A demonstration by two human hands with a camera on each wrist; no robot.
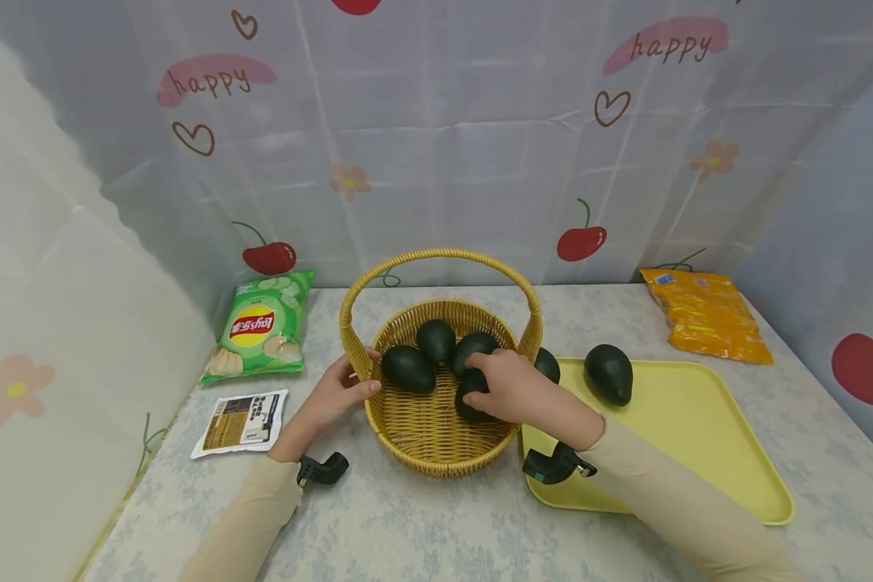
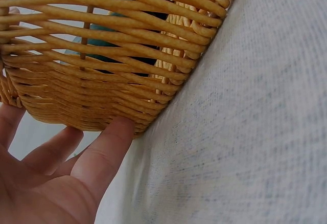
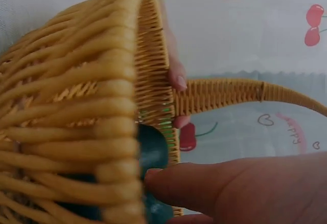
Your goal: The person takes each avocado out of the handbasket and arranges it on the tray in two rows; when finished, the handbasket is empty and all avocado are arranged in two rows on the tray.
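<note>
Apparently mid-loading: I have right hand [image 1: 512,386] gripping avocado [image 1: 467,385] inside basket [image 1: 444,468], left hand [image 1: 335,396] pinching basket's opposite side. Next move seems to call for soft release, then reaching right for tray avocado [image 1: 609,375].

Losing part of an avocado [image 1: 471,415] under the right hand [image 1: 512,386]! Catching only part of a second avocado [image 1: 549,368] past the handle [image 1: 531,335]. Can't read the tiny print on the white packet [image 1: 243,422]. Over to the left wrist view: missing the top of the basket [image 2: 102,55], cut off. Right wrist view: seeing just a blur along the near rim [image 3: 118,121].
</note>
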